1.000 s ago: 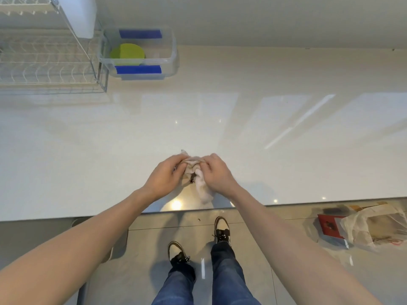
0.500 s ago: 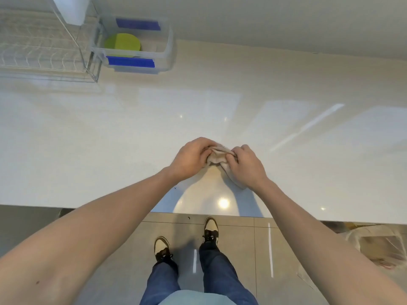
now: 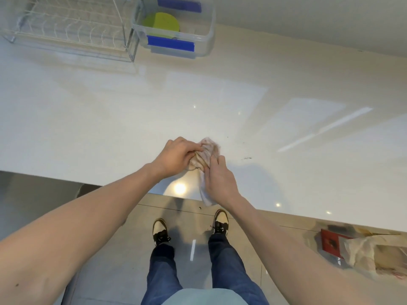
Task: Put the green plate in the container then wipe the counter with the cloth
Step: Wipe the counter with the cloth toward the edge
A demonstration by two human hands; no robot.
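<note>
The green plate [image 3: 161, 24] leans inside the clear plastic container [image 3: 204, 34] with blue clips, at the back of the glossy white counter [image 3: 110, 119]. A crumpled beige cloth [image 3: 207, 151] is bunched between both hands just above the counter's front edge. My left hand [image 3: 176, 157] grips its left side. My right hand [image 3: 217, 179] grips its right side, and a loose end of the cloth hangs below that hand.
A wire dish rack [image 3: 70, 29] stands left of the container at the back. A few dark specks [image 3: 246, 158] lie on the counter right of the cloth. On the floor at right lie a plastic bag [image 3: 370, 252] and a red item [image 3: 330, 241].
The view has shifted, so rack and container sit more to the right. Both hands keep hold of the cloth, which is now bunched up more, with a tuft showing above the fingers.
</note>
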